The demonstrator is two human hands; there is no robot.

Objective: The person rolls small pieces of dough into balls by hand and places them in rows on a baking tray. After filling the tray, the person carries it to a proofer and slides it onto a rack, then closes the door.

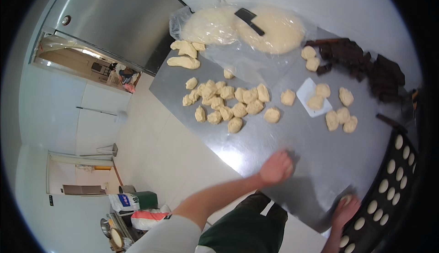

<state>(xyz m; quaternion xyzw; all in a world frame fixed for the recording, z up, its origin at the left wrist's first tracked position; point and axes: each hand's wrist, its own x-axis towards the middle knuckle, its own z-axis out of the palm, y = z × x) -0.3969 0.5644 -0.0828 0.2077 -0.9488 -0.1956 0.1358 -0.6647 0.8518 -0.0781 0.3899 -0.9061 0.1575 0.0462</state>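
Observation:
My left hand [277,167], slightly blurred, is curled down on the steel table [260,139] with a pale bit of dough showing at its edge. Farther right, near the table's front edge, my right hand [346,210] is closed around a small dough piece [346,199]. Beyond my hands lie many rough dough lumps [235,125], some heaped together. Two lumps rest on a white plastic scraper [311,110]. Larger dough strips [183,62] lie at the far left corner. Dough masses [274,33] under clear plastic sit against the wall, a black cleaver [248,18] on top.
A black tray [367,215] with rows of small pale dough rounds stands beside my right hand. Dark brown pieces [346,57] are piled at the back right. A steel cabinet [120,16] stands beyond the table. Through an opening, another person [124,74] is bent over.

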